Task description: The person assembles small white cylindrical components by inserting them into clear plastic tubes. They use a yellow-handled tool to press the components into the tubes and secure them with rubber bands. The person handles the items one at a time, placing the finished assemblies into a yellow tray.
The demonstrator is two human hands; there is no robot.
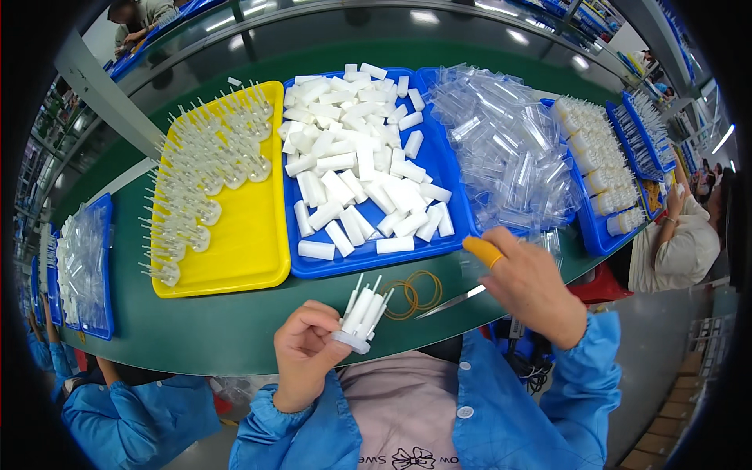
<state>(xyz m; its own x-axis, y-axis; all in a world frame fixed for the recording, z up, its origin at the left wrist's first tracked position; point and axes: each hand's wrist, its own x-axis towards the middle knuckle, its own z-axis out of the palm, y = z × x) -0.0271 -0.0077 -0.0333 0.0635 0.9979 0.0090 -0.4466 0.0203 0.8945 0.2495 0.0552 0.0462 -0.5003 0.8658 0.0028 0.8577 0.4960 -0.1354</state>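
Note:
My left hand (309,345) pinches a round translucent base (352,341) near the table's front edge. Several thin pins rise from the base around a white foam block (361,309), and the whole piece tilts slightly right. My right hand (529,278), with a yellow finger cot (482,251) on one finger, is curled in front of the clear plastic sleeves (509,145). Slim metal tweezers (450,301) run from under its fingers, their point toward the left hand. Whether a clear sleeve is also between these fingers is hard to see. Amber rubber bands (411,296) lie between the hands.
A yellow tray (251,262) at left holds pinned bases standing in rows. Beside it, a blue tray (337,266) is heaped with white foam blocks. Further right, another blue tray (599,235) carries stacked white parts. Co-workers sit at both sides, one in a blue sleeve (137,415).

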